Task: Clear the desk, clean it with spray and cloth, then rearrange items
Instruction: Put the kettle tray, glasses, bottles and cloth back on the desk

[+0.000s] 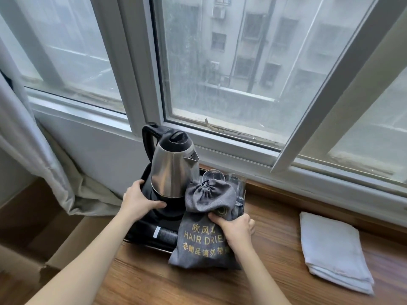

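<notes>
A black tray [141,183] is seen at the left end of the wood-grain desk [275,249], carrying a brushed-steel kettle [171,172], clear glasses [236,183] and a grey woven drawstring bag [202,230]. The tray's left rim is gripped by the left hand [137,201]. The bag, and probably the tray's right edge beneath it, is clasped by the right hand [236,226]. A folded white cloth [332,249] is laid well apart to the right.

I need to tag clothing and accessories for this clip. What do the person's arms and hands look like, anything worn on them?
Nothing worn shows. The left hand and right hand are bare, without gloves, rings, watch or bracelet, and both forearms are uncovered up to the frame's edge, with no sleeve in view.
</notes>
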`<state>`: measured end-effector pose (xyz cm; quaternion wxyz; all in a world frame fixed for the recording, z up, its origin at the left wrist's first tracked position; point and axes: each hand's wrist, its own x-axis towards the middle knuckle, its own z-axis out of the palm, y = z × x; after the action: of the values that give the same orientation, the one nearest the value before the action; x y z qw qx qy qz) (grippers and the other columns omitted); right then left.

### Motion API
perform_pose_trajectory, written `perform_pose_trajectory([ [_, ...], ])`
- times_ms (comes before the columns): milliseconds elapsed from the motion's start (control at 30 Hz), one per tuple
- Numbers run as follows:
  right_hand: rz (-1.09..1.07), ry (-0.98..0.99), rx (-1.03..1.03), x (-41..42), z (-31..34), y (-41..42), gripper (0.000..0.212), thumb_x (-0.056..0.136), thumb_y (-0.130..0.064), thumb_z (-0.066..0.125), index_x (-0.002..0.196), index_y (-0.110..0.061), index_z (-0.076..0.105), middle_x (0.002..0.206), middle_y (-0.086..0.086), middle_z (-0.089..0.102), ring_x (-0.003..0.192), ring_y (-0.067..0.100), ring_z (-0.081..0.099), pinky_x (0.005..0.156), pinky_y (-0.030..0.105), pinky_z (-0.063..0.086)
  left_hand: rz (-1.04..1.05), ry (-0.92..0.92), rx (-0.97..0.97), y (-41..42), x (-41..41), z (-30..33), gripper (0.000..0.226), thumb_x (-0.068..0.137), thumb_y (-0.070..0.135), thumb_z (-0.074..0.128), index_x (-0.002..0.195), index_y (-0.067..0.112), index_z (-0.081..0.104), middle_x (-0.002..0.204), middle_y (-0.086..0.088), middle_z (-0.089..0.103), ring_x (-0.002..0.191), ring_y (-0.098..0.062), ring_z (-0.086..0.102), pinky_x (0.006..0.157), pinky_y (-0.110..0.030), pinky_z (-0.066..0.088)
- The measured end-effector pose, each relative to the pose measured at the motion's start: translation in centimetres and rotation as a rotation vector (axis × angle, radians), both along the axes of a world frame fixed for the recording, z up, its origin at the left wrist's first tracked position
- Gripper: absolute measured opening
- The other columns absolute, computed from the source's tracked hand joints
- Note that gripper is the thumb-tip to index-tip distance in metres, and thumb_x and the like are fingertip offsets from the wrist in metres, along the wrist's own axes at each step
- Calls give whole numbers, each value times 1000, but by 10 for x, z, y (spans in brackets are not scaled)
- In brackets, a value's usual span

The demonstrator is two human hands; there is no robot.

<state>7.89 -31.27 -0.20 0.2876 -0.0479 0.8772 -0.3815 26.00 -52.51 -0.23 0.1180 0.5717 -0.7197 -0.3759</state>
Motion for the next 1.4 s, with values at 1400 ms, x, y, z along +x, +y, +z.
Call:
perform_pose_trajectory([
  [1400, -34, -57, 115, 7, -11, 2, 138, 29, -88, 73, 134, -4, 47, 135, 16, 44, 133, 35, 42, 112, 46, 37, -253, -67, 38, -16, -5, -34, 121, 50, 48, 93, 147, 12, 30, 148, -10, 39, 137, -34, 30, 110, -44, 33],
])
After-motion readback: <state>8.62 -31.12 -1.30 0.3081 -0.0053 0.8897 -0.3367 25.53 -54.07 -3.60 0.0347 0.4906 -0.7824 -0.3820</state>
